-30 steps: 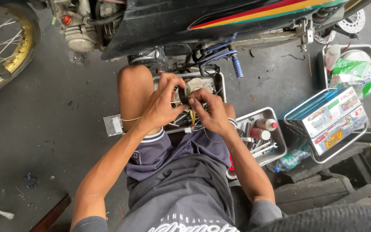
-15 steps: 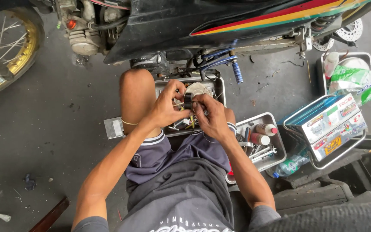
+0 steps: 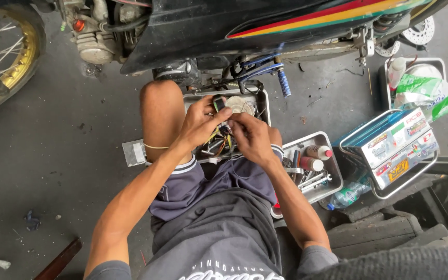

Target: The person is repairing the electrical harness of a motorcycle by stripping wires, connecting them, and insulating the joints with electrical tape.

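Note:
I sit low beside a motorcycle (image 3: 265,26), knees apart. My left hand (image 3: 199,122) pinches a small dark connector block (image 3: 218,103) with coloured wires (image 3: 223,142) hanging from it. My right hand (image 3: 251,136) grips the same wire bundle just below and to the right. Both hands are held over a metal tray (image 3: 261,98) that lies on the ground under the motorcycle's footpeg. Fingers cover much of the part.
A second metal tray (image 3: 333,179) with wrenches and small bottles sits at my right knee. A sticker-covered metal toolbox (image 3: 397,148) stands further right, with a plastic bottle (image 3: 346,196) in front. A gold spoked wheel (image 3: 6,57) is at far left.
Both hands have stayed together over the tray, fingers shifting slightly on the connector and wires. The view has tilted a little; nothing was put down.

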